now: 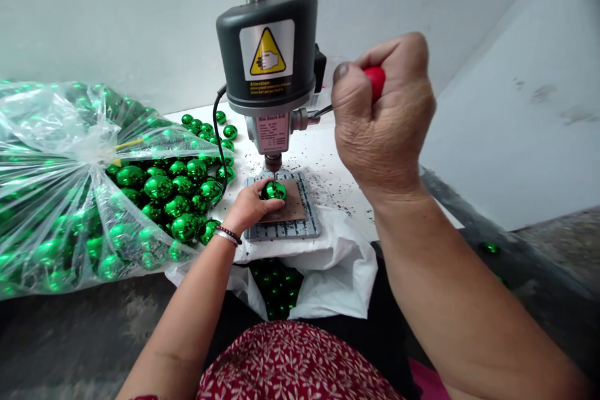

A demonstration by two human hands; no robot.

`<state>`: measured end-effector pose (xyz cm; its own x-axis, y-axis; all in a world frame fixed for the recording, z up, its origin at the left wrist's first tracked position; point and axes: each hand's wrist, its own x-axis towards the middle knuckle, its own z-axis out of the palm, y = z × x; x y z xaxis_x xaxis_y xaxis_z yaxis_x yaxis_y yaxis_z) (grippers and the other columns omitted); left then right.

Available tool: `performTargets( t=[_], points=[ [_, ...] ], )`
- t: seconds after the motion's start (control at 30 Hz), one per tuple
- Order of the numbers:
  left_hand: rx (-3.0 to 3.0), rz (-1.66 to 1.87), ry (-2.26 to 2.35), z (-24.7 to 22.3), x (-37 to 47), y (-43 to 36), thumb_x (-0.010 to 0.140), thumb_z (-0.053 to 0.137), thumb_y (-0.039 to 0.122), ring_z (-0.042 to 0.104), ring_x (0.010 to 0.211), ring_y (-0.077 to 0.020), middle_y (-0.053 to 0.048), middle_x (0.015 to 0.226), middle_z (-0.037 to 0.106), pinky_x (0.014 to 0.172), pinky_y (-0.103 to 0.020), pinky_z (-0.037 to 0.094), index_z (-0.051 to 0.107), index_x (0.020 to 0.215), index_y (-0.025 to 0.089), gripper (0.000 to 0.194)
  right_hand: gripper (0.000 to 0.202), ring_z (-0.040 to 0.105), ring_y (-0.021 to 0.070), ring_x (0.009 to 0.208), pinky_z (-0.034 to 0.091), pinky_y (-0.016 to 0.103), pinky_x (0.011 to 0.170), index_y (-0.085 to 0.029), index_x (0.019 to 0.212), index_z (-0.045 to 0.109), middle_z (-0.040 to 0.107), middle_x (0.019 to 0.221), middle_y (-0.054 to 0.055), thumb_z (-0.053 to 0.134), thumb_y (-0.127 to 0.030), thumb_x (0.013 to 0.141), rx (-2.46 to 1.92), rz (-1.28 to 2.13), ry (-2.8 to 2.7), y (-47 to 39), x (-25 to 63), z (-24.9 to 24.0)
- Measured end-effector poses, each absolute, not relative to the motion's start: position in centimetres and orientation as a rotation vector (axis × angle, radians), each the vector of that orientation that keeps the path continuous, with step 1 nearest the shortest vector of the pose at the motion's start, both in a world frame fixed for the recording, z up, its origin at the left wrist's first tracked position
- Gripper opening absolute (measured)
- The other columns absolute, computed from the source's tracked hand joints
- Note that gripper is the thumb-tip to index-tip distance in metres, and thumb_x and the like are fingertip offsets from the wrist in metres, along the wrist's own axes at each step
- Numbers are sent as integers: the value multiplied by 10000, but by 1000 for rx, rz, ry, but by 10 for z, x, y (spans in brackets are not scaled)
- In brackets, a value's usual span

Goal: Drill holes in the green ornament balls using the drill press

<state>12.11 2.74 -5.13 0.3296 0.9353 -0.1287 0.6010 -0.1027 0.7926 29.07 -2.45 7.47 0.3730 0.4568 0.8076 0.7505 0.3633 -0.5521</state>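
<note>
A shiny green ball rests on a brown board over the grey base plate of a small bench drill. My left hand grips the ball from its left side, thumb and fingers around it. The thin drill bit points straight down and meets the top of the ball; whether it is inside cannot be made out. Raised at the right of the drill, my right hand is wrapped round the red knob of the drill's lever.
At the left lies a clear plastic bag full of green balls, some spilling beside the black cable. Dark shavings dot the white table. Below its front edge, a white bag holds more balls.
</note>
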Motion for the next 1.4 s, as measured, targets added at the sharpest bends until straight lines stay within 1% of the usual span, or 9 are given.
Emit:
performTargets(
  t=[0.13, 0.27, 0.33, 0.47, 0.6, 0.77, 1.03, 1.23, 1.4],
  points=[
    [1815, 522, 1374, -51, 115, 32, 684, 790, 382, 653, 877, -193, -9, 941, 751, 834, -278, 513, 699, 1266, 166, 628, 172, 379, -7, 702, 357, 163, 744, -150, 861, 435, 418, 778, -60, 505, -295, 925, -1271, -243, -1254, -26, 290, 76],
    [1742, 502, 1247, -56, 108, 44, 679, 767, 437, 622, 790, -165, 16, 835, 731, 761, -257, 489, 773, 1057, 181, 457, 168, 383, 5, 704, 367, 175, 760, -168, 843, 392, 420, 786, -55, 516, -256, 915, -1282, -217, -1249, -26, 289, 79],
    [1669, 498, 1183, -59, 106, 50, 665, 770, 448, 598, 732, -143, 23, 798, 719, 734, -253, 478, 780, 1003, 186, 428, 181, 378, 16, 699, 370, 180, 757, -181, 829, 366, 414, 780, -51, 518, -237, 911, -1277, -204, -1242, -26, 288, 80],
    [1612, 492, 1186, -60, 108, 56, 638, 786, 462, 507, 616, -103, 35, 697, 662, 632, -242, 417, 785, 1016, 184, 469, 219, 364, 40, 693, 372, 186, 750, -206, 807, 326, 410, 770, -43, 520, -217, 908, -1274, -179, -1227, -26, 286, 82],
    [1612, 478, 1220, -56, 110, 58, 629, 788, 463, 451, 581, -92, 34, 651, 619, 577, -235, 359, 786, 1043, 170, 508, 225, 362, 31, 700, 365, 169, 764, -207, 810, 309, 401, 782, -48, 508, -230, 912, -1278, -170, -1245, -27, 285, 82],
    [1693, 464, 1253, -54, 110, 61, 631, 780, 463, 509, 635, -111, 5, 723, 671, 632, -245, 418, 783, 1052, 162, 518, 240, 359, 23, 683, 356, 165, 750, -211, 803, 294, 390, 766, -55, 512, -233, 900, -1262, -175, -1231, -25, 285, 83],
    [1855, 424, 1280, -54, 110, 54, 670, 774, 460, 669, 880, -190, 2, 913, 755, 876, -292, 508, 748, 1186, 198, 578, 212, 345, 32, 676, 371, 170, 740, -218, 813, 286, 385, 769, -43, 475, -276, 891, -1192, -207, -1263, -23, 287, 79],
    [2132, 496, 1350, -53, 119, 30, 694, 791, 297, 646, 1150, -250, -80, 1263, 712, 1043, -325, 467, 658, 1327, 162, 661, 206, 403, 27, 703, 392, 187, 775, -214, 838, 286, 419, 797, -35, 463, -291, 909, -1210, -185, -1266, -23, 287, 77],
    [2019, 506, 1360, -59, 122, 22, 725, 777, 312, 677, 1048, -239, -65, 1196, 737, 980, -350, 509, 605, 1391, 191, 698, 187, 391, 44, 689, 407, 181, 737, -207, 826, 354, 488, 783, -19, 513, -288, 880, -1273, -246, -1255, -25, 289, 79]
  ],
)
